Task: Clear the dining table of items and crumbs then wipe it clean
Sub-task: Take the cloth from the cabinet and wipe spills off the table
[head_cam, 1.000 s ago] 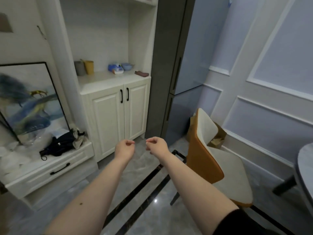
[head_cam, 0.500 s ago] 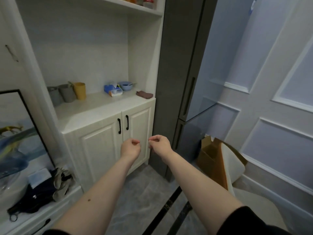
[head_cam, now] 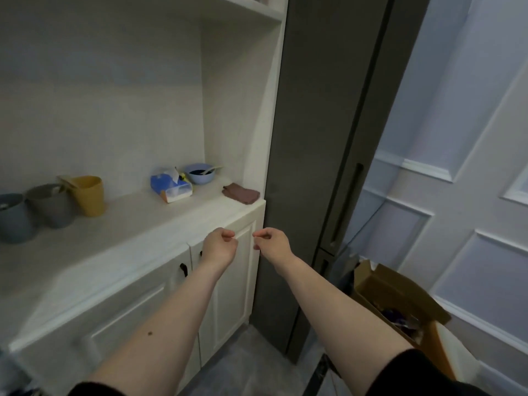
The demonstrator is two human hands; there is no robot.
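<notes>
The head camera is looking forward and down from standing height, facing the front edge of a white cabinet [head_cam: 160,232] close by. It is taking in both outstretched forearms at the bottom.

Your way to the brown cloth [head_cam: 241,192] at the worktop [head_cam: 137,221] edge is open; the tissue box [head_cam: 171,186] and bowl [head_cam: 199,173] crowd behind.

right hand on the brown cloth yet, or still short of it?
Apart. Head view: the right hand hangs in front of the cabinet doors, below the counter edge; the brown cloth lies untouched on the counter near the right wall.
</notes>
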